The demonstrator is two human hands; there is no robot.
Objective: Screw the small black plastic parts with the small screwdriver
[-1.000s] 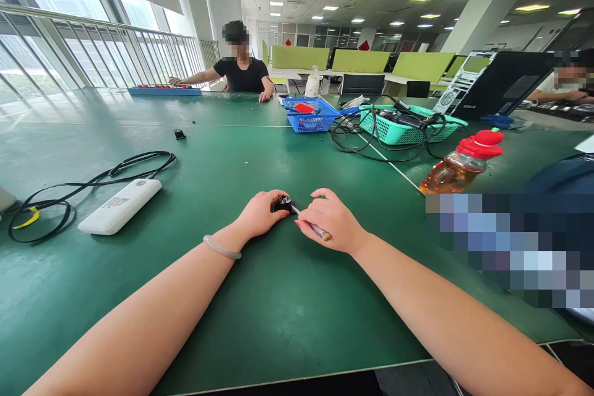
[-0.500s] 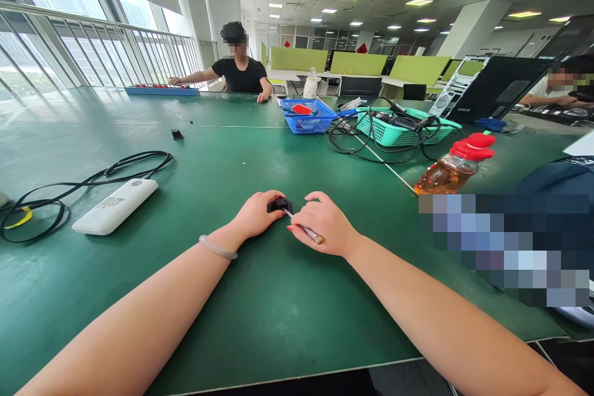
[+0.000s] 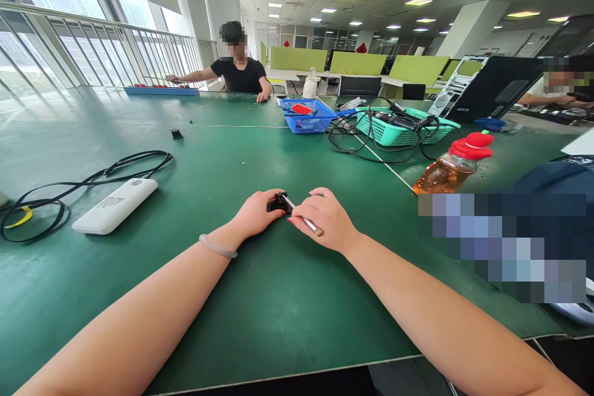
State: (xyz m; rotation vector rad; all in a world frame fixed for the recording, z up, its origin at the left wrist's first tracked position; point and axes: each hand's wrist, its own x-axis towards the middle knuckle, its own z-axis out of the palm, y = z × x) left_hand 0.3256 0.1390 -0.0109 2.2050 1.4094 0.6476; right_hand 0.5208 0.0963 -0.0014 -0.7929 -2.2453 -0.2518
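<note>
Green matting (image 3: 278,297) covers the long office table. Near its front edge the left hand (image 3: 254,215) pinches a small black part (image 3: 278,202) against the mat, while the right hand (image 3: 327,221) grips a thin screwdriver (image 3: 304,220), its tip touching the part.

table mat (image 3: 278,309): green, smooth, slightly glossy | small part (image 3: 277,203): black plastic, shiny | tool (image 3: 304,221): metal shaft, polished | power bank (image 3: 116,205): white plastic, matt | baskets (image 3: 309,116): plastic mesh | bracelet (image 3: 217,247): pale, glossy
</note>
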